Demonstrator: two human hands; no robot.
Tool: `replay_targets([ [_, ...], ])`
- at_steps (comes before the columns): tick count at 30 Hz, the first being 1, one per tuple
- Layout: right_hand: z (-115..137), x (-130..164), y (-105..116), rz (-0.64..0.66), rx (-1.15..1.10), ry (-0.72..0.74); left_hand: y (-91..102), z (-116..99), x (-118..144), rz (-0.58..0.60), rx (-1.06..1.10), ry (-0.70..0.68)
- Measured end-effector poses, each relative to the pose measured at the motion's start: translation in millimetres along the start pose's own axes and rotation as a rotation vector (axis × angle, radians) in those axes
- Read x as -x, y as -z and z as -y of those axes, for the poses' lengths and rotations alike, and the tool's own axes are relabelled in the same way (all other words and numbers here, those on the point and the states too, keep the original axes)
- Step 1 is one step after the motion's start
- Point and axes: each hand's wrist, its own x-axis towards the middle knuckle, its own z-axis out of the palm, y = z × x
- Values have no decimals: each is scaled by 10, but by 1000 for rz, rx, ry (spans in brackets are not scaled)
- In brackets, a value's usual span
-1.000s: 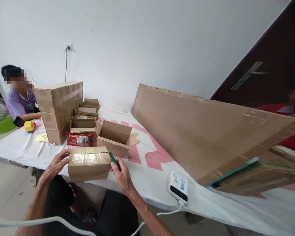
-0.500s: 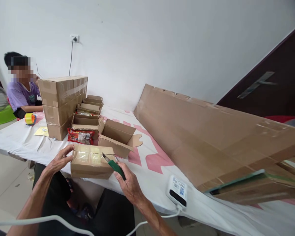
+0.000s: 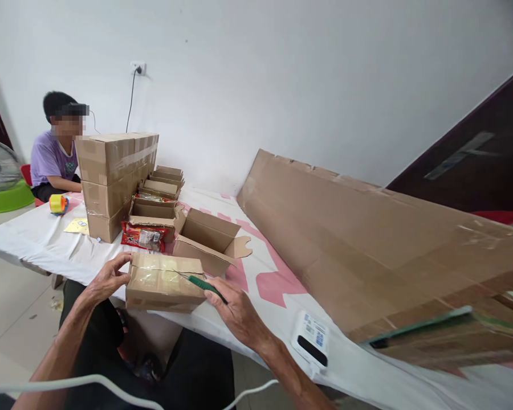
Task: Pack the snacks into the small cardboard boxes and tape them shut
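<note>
A taped cardboard box [image 3: 165, 296] lies at the near table edge, with clear tape across its top. My left hand [image 3: 109, 279] grips its left end, thumb and fingers at the corner. In my right hand [image 3: 235, 310] is a green utility knife [image 3: 205, 286]; its blade points left and rests at or just above the top seam of the box. Just behind stands an open cardboard box [image 3: 207, 239], its flap sticking out to the right. A red food packet [image 3: 143, 236] lies behind the taped box.
Stacked closed boxes [image 3: 106, 188] stand at back left, with more open boxes [image 3: 160, 188] beside them. A big cardboard sheet [image 3: 346, 239] leans along the right. A white device [image 3: 311, 339] with a cable sits near the front edge. A person [image 3: 53, 154] sits behind the tape roll [image 3: 58, 204].
The knife has tilted flatter, its blade lower and further left along the box top. My left hand stays on the box. The view has shifted slightly, and the seated person's head has turned.
</note>
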Motion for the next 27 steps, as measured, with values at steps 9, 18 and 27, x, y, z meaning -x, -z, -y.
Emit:
replay_targets([
  [9, 386, -671, -16, 199, -14, 117, -10, 71, 66, -31, 2, -41],
  [18, 483, -916, -96, 254, 50, 179, -11, 124, 81, -27, -23, -27],
  [27, 526, -953, -122, 250, 119, 202, -14, 164, 97, -48, -45, -34],
])
